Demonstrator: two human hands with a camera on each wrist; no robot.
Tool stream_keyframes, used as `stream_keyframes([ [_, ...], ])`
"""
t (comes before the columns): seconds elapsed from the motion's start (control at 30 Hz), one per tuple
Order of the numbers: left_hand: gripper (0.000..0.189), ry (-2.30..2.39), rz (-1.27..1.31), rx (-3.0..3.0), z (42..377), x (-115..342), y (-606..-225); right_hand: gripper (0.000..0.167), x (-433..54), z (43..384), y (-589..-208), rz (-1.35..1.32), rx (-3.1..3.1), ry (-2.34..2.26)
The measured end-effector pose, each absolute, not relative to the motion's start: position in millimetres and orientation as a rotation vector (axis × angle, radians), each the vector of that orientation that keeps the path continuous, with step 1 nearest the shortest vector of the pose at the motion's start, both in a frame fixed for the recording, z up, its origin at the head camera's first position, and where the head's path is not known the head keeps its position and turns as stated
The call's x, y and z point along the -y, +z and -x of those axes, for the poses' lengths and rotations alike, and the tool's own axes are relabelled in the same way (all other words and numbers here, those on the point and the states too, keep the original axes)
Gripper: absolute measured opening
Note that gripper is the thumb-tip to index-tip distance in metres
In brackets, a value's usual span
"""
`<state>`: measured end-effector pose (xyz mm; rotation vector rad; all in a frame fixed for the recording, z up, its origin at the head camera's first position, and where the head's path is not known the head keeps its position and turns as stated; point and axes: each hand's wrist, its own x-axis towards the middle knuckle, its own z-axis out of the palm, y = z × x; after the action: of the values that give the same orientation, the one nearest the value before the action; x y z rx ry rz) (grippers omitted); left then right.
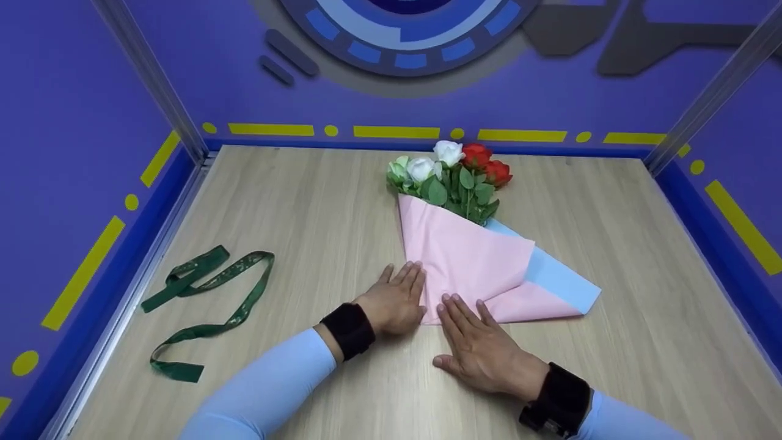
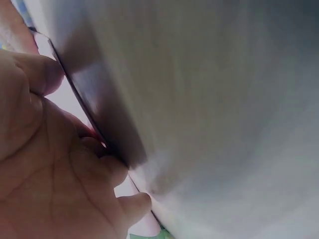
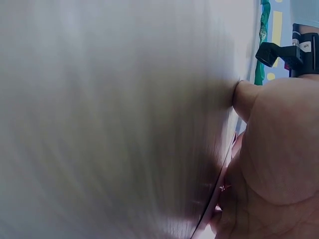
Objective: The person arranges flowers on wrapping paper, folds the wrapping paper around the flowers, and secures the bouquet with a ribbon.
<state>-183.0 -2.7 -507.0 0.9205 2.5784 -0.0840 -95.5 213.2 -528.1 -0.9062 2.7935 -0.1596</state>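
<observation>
A bouquet of white and red roses [image 1: 449, 177] with green leaves lies in a sheet of wrapping paper [image 1: 470, 244], pink on one face and light blue on the other. The pink side is folded across the stems, hiding them. My left hand [image 1: 396, 300] rests at the paper's left edge, fingers extended and fingertips on the pink. Just right of it, my right hand [image 1: 486, 351] lies flat with straight fingers on the paper's lower edge, its thumb out on the table. In the left wrist view the palm [image 2: 55, 164] faces the tabletop, fingertips down at the paper's edge.
A dark green ribbon [image 1: 235, 315] curls loosely on the left of the wooden table [image 1: 317, 201]. Blue-purple panels [image 1: 183, 73] with yellow markings wall in the back and both sides. A blue flap of the paper [image 1: 559, 275] spreads out to the right.
</observation>
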Motion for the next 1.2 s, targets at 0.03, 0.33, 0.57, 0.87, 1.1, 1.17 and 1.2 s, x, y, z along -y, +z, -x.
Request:
stream_keyframes([
  [0.03,0.073,-0.083,-0.915,-2.580,183,2,-507,0.089,-213,96,-529,0.904,-2.792,-0.151],
  [0.33,0.066,-0.004,-0.866,-2.686,187,-7,-512,0.090,-211,97,-531,0.892,-2.766,-0.135],
  [0.57,0.056,0.017,-0.771,-2.711,198,-11,-516,0.089,-209,96,-532,0.890,-2.774,-0.129],
  [0.87,0.058,0.034,-0.679,-2.772,217,-18,-515,0.089,-211,95,-531,0.885,-2.787,-0.142],
  [1.1,0.061,0.012,-0.671,-2.761,228,-25,-511,0.089,-212,97,-530,0.863,-2.773,-0.152],
  [1.17,0.059,0.016,-0.670,-2.761,229,-26,-511,0.089,-211,97,-531,0.860,-2.770,-0.149],
  [1.2,0.058,0.015,-0.677,-2.764,229,-26,-511,0.089,-211,97,-531,0.861,-2.770,-0.148],
])
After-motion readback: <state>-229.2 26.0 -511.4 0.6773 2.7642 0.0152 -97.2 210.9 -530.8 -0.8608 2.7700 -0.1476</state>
